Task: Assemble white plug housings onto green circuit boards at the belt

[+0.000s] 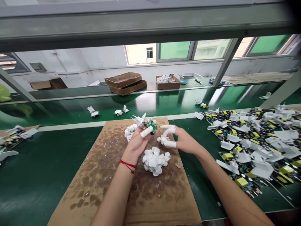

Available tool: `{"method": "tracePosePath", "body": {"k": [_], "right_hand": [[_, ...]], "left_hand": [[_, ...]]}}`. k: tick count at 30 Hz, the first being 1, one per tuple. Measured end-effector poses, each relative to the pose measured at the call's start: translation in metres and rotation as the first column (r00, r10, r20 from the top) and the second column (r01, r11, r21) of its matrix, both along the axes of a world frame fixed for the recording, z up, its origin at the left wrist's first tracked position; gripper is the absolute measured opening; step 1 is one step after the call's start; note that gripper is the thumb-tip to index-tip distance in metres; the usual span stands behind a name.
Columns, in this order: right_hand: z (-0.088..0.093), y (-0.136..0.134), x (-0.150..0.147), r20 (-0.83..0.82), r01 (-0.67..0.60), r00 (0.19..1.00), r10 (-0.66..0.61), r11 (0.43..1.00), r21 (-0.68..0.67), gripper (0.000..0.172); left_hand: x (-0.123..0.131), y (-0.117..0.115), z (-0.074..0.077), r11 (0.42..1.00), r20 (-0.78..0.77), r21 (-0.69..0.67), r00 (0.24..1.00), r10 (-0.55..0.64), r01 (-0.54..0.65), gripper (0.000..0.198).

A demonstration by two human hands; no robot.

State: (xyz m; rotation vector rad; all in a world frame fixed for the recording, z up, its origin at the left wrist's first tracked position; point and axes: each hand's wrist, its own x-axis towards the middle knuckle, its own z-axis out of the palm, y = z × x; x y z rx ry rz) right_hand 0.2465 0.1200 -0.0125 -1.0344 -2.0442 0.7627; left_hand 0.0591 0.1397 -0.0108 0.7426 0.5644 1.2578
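Note:
My left hand (137,142), with a white finger cot on its thumb, is closed around a small green circuit board (151,126). A white plug piece (139,119) with prongs sticks out beside the board, above the same fingers. To the right, my right hand (185,139) has white-covered fingers held apart and curved, a short way off the board. Some small white lumps (160,139) lie by its fingertips. Below the hands a heap of white putty-like lumps (154,160) rests on the stained cardboard sheet (110,188); another heap (129,132) is partly hidden behind my left hand.
Many circuit boards with white plug pieces (261,166) cover the green bench at right; more (16,138) lie at left. Several units, including one plug unit (93,111), sit on the green belt (150,103) ahead. Beyond stand cardboard trays (124,80) and a box of white lumps (167,85).

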Motion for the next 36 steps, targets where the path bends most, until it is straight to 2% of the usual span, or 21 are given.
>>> {"method": "tracePosePath", "body": {"k": [3, 6, 8, 12, 14, 16, 19, 21, 28, 30, 32, 34, 36], "right_hand": [[-0.003, 0.004, 0.004, -0.299, 0.130, 0.945, -0.131, 0.991, -0.021, 0.013], [-0.006, 0.006, 0.004, -0.473, 0.081, 0.876, -0.092, 0.996, -0.045, 0.015], [-0.008, 0.005, 0.002, -0.454, 0.050, 0.890, -0.053, 0.999, -0.018, 0.014], [-0.011, 0.004, -0.003, -0.391, 0.031, 0.920, -0.028, 1.000, 0.003, 0.015], [-0.012, 0.004, -0.005, -0.424, 0.023, 0.905, -0.029, 1.000, -0.019, 0.019], [-0.013, 0.004, -0.006, -0.474, 0.016, 0.880, -0.039, 0.998, -0.053, 0.022], [-0.013, 0.004, -0.007, -0.523, -0.021, 0.852, -0.012, 0.998, -0.056, 0.013], [-0.013, 0.003, -0.008, -0.551, -0.037, 0.834, 0.004, 0.998, -0.048, 0.008], [-0.012, -0.001, -0.020, -0.660, -0.053, 0.749, -0.060, 0.987, -0.151, 0.019], [-0.012, -0.002, -0.024, -0.701, -0.061, 0.708, -0.083, 0.982, -0.178, 0.028], [-0.011, -0.003, -0.026, -0.724, -0.085, 0.681, -0.109, 0.970, -0.226, 0.053], [-0.009, -0.004, -0.026, -0.713, -0.159, 0.694, -0.102, 0.944, -0.290, 0.078], [-0.008, -0.006, -0.025, -0.679, -0.263, 0.733, -0.040, 0.904, -0.337, 0.085]], "left_hand": [[0.001, -0.002, 0.002, 1.000, -0.031, 0.023, 1.000, -0.005, 0.006, 0.054], [0.002, -0.008, 0.005, 0.998, -0.130, 0.032, 0.990, -0.055, 0.059, 0.070], [0.002, -0.011, 0.007, 0.995, -0.193, 0.029, 0.977, -0.093, 0.100, 0.072], [0.001, -0.014, 0.004, 0.985, -0.296, 0.016, 0.942, -0.158, 0.170, 0.053], [0.001, -0.014, 0.003, 0.983, -0.317, 0.021, 0.934, -0.167, 0.184, 0.054], [0.001, -0.013, 0.002, 0.982, -0.314, 0.043, 0.935, -0.162, 0.185, 0.066], [0.002, -0.013, 0.003, 0.980, -0.315, 0.076, 0.937, -0.151, 0.183, 0.079], [0.002, -0.013, 0.004, 0.979, -0.312, 0.087, 0.938, -0.149, 0.184, 0.080], [0.002, -0.015, 0.003, 0.975, -0.222, 0.111, 0.961, -0.165, 0.193, 0.073], [0.001, -0.014, 0.000, 0.967, -0.222, 0.126, 0.957, -0.188, 0.220, 0.069], [-0.001, -0.014, -0.001, 0.958, -0.247, 0.151, 0.947, -0.204, 0.245, 0.066], [-0.003, -0.014, -0.001, 0.947, -0.279, 0.178, 0.937, -0.211, 0.266, 0.065], [-0.006, -0.014, 0.000, 0.931, -0.310, 0.199, 0.921, -0.236, 0.306, 0.066]]}}
